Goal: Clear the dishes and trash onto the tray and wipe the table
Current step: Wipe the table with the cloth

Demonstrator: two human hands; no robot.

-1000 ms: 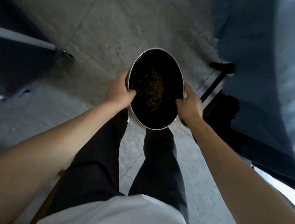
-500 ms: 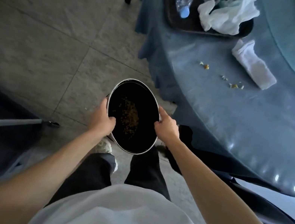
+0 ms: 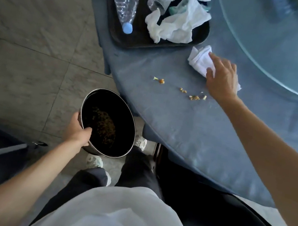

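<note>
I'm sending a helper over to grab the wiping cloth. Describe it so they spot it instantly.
Start at the dark rectangular tray on the blue-clothed round table. Just beyond the tray's near right corner lies a folded white cloth, under the right hand. Unlike the crumpled white tissues, it lies on the tablecloth, not the tray.

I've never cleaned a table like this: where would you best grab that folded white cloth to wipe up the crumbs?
Probably from above, palm flat on the near end of the folded white cloth, as the right hand does. It lies flat and limp, so pressing down allows sweeping the crumbs toward the bin in the left hand.
</note>
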